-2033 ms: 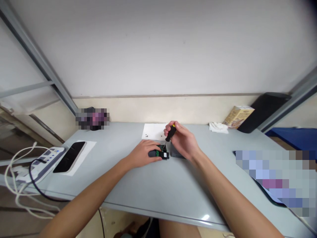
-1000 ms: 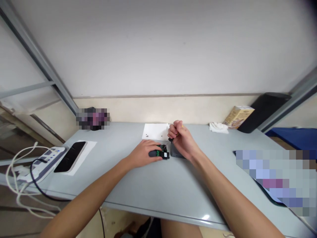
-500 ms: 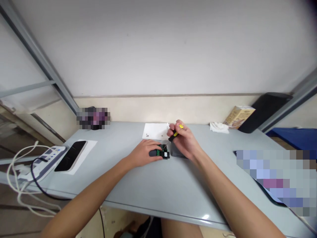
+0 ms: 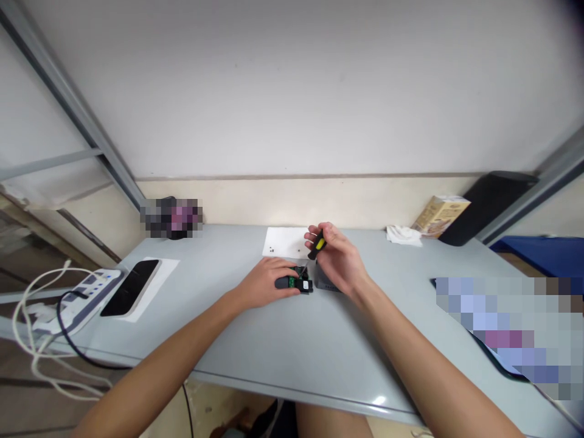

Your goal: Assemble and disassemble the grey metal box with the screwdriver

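A small opened black electronic device (image 4: 304,286) with a green circuit board lies on the desk. My left hand (image 4: 264,283) grips it from the left, thumb on the near side and fingers along the far side. My right hand (image 4: 341,258) holds a black-and-yellow screwdriver (image 4: 318,245), its shaft slanting down to the board. Where exactly the tip sits is too small to make out. A grey box (image 4: 325,281) stands just right of the device, partly hidden by my right hand. Behind the device, a white sheet of paper (image 4: 286,239) carries several tiny dark pieces.
On the left are a phone (image 4: 132,286) on white paper and a power strip (image 4: 86,298) with tangled cables. A crumpled tissue (image 4: 404,235), a carton (image 4: 440,216) and a black cylinder (image 4: 486,204) stand at the back right. A blurred-out item (image 4: 506,334) lies at right.
The fingers of my right hand have shifted and loosened around the screwdriver handle, which has turned a little. My left hand and the device have stayed in place.
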The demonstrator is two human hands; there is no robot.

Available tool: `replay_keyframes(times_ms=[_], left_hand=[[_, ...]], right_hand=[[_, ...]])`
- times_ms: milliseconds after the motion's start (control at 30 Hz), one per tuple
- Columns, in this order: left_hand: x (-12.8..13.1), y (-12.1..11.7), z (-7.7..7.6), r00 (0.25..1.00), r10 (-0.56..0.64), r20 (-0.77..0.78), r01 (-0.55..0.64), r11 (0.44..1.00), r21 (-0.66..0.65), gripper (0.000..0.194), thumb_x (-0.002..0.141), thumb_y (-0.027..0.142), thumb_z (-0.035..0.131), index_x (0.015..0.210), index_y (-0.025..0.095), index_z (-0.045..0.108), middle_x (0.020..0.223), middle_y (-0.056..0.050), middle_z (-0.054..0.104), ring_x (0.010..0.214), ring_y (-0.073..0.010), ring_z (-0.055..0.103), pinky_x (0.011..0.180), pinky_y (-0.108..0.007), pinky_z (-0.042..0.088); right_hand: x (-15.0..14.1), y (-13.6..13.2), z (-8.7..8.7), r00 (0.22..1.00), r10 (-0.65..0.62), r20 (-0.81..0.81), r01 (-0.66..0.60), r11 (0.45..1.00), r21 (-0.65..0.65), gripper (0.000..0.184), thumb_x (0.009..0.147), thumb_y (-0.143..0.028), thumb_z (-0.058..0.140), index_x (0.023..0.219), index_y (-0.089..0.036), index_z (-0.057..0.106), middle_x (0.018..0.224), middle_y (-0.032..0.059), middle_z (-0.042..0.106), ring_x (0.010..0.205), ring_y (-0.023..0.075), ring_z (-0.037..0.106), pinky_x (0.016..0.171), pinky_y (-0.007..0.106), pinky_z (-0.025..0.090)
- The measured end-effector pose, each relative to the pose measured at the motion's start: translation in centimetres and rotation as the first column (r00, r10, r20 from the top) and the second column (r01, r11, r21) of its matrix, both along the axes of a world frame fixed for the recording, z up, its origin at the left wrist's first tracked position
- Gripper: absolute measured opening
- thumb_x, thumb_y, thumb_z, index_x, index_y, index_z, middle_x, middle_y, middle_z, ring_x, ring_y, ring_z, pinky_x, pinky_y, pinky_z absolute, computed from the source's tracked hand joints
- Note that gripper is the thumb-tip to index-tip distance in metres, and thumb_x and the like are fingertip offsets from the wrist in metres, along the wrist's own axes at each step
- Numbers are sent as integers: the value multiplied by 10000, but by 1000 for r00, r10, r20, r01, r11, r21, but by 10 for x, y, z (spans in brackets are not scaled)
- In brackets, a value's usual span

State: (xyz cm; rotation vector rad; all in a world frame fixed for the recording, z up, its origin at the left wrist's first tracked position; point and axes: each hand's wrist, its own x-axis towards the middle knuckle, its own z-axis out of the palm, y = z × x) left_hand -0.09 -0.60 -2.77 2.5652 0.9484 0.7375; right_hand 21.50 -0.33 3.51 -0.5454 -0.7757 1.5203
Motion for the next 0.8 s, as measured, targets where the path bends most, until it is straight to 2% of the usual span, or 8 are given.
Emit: replay_keyframes(times_ms=[100, 200, 267, 400, 567, 633, 700, 800], left_hand=[[0, 0, 0, 1000, -2, -1, 2, 1000, 0, 309, 920, 499, 772, 1124, 266, 764, 1360, -75, 728, 1277, -278, 667, 1129, -460, 471], [0, 0, 1, 1000, 2, 0, -2, 1000, -7, 308, 920, 489, 775, 1127, 262, 759, 1359, -75, 728, 1276, -278, 668, 1129, -459, 465], [1, -1, 2, 1000, -3, 4, 3, 1000, -15, 296, 920, 475, 779, 1117, 255, 754, 1360, -76, 727, 1273, -276, 669, 1128, -459, 459], [1, -2, 4, 1000, -2, 18, 3, 999, -41, 276, 912, 468, 788, 1057, 242, 727, 1349, -73, 731, 1268, -272, 670, 1127, -453, 454], [2, -2, 4, 1000, 10, 4, -10, 999, -48, 275, 913, 475, 783, 1057, 250, 721, 1358, -64, 728, 1273, -269, 667, 1141, -447, 451], [1, -1, 4, 1000, 8, -3, -8, 999, -35, 279, 918, 473, 779, 1092, 260, 733, 1370, -61, 723, 1282, -271, 664, 1141, -449, 452], [1, -1, 3, 1000, 1, -7, -1, 1000, -26, 288, 925, 475, 772, 1120, 266, 743, 1372, -62, 721, 1285, -274, 662, 1135, -453, 457], [1, -1, 2, 1000, -2, -4, 2, 1000, -14, 300, 934, 490, 759, 1135, 268, 755, 1367, -69, 724, 1278, -275, 666, 1129, -456, 462]], right_hand=[[0, 0, 1, 1000, 13, -4, -13, 1000, -3, 419, 658, -363, 971, 746, -243, 579, 878, -9, 635, 776, 148, 600, 719, 300, 492], [0, 2, 1, 1000, 12, -11, -11, 999, 42, 435, 713, -407, 952, 764, -252, 548, 676, -58, 446, 576, 108, 419, 579, 270, 413], [0, 3, 1, 1000, 17, -24, -16, 999, 51, 393, 780, -501, 890, 813, -260, 581, 649, -62, 382, 557, 113, 380, 554, 269, 405], [1, 3, 1, 994, 76, -75, -77, 997, -9, 345, 823, -551, 818, 912, -250, 676, 716, -26, 501, 648, 136, 499, 627, 284, 487], [0, 0, 2, 998, 39, -50, -39, 999, -9, 360, 675, -427, 955, 797, -226, 682, 911, 4, 663, 847, 146, 634, 787, 267, 536], [-2, 0, 2, 999, 6, -34, -7, 1000, -21, 405, 615, -384, 995, 756, -227, 650, 942, 8, 690, 873, 158, 658, 783, 272, 538], [-2, 1, 2, 999, -12, -33, 11, 1000, -16, 443, 605, -358, 1007, 722, -229, 600, 819, -14, 650, 744, 132, 616, 684, 255, 510], [-3, 2, 1, 1000, -9, -25, 10, 999, 35, 449, 690, -409, 969, 708, -232, 557, 630, -63, 445, 551, 92, 415, 536, 233, 400]])
